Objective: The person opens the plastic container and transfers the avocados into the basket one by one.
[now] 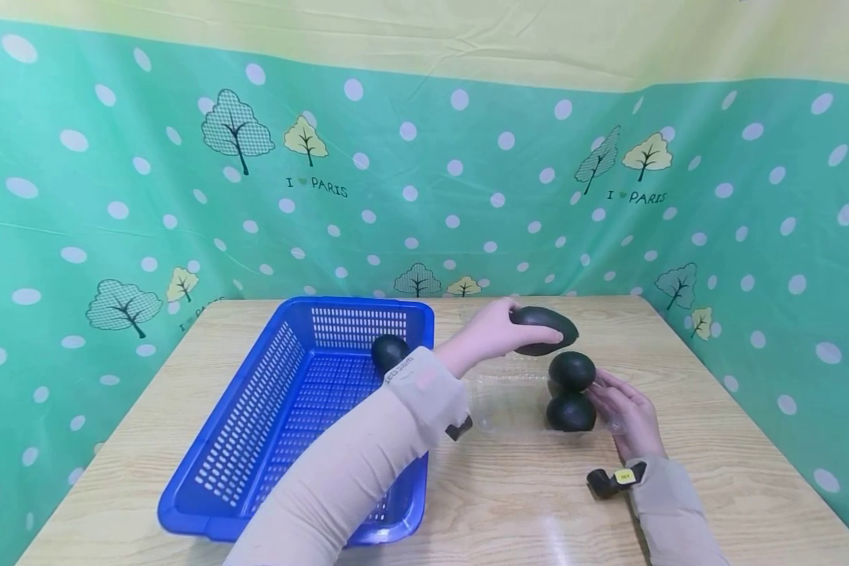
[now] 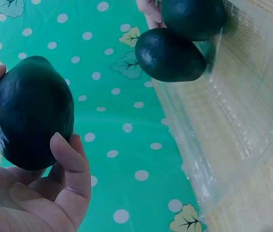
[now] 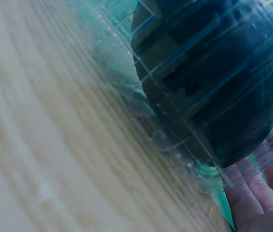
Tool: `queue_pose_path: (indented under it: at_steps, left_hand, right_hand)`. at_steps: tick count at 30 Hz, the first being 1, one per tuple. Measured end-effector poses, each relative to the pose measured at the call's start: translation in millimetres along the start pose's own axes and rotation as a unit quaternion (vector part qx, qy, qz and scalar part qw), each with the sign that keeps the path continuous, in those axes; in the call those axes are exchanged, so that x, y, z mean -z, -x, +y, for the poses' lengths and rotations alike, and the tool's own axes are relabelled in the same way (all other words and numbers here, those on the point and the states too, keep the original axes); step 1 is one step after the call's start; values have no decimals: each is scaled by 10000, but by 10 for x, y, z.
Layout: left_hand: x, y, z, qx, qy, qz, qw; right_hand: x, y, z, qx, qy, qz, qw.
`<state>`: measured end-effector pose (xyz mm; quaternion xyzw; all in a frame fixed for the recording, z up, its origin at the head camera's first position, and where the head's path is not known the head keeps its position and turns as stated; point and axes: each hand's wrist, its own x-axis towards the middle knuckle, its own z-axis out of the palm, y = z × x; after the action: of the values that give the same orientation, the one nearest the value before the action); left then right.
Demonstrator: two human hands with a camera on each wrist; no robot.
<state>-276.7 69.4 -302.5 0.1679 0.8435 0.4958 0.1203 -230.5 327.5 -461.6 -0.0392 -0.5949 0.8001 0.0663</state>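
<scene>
My left hand (image 1: 498,334) grips a dark avocado (image 1: 545,330), thumb and fingers round its sides, raised above the far side of a clear plastic container (image 1: 512,405). The left wrist view shows the held avocado (image 2: 32,113) whole, with its narrow end up. Two more dark avocados, a far one (image 1: 572,371) and a near one (image 1: 571,412), sit close together at the container's right end. My right hand (image 1: 630,413) is at that end, its extended fingers against the clear wall. Through the plastic, the right wrist view shows one avocado (image 3: 213,82) close up.
A blue perforated basket (image 1: 248,401) stands on the left of the wooden table (image 1: 495,503). One dark avocado (image 1: 389,351) lies at its far right, partly behind my left sleeve (image 1: 368,448). A green dotted curtain (image 1: 453,189) hangs along the table's back and sides.
</scene>
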Motion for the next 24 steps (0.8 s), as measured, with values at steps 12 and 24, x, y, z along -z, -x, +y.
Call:
queue_pose_path:
  at_steps: [12,24]
  left_hand:
    - [115,28,19,52,-19,-7,10000]
    - [274,36,2,-52,84,17,9999]
  right_hand:
    - [4,7,-4,90,-180,-113,9997]
    - [1,11,-12,78,-221,-131,9996]
